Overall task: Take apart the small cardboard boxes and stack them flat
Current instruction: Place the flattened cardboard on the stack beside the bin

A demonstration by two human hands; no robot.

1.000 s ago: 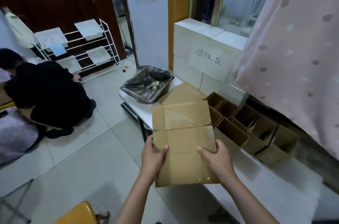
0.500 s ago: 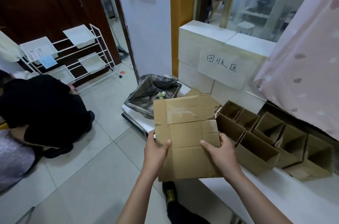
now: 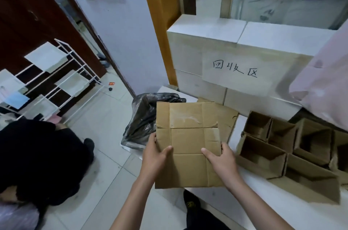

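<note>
You hold one flat box [image 3: 188,145] up in front of you, left hand [image 3: 154,156] & right hand [image 3: 221,162] each pinching a side, thumbs on top. It's thin brown card w/ fold lines & shiny tape marks. Looks like the stacking step: next, lay it on the flat pile [image 3: 226,116] on the white table [image 3: 263,209]. Open boxes [image 3: 282,147] wait beside

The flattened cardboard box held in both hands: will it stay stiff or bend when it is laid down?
The flattened cardboard box probably stays fairly stiff: it spans flat between the left hand and right hand without sagging. Its crease lines suggest the flaps may fold there. It looks light, held only at its edges.
</note>
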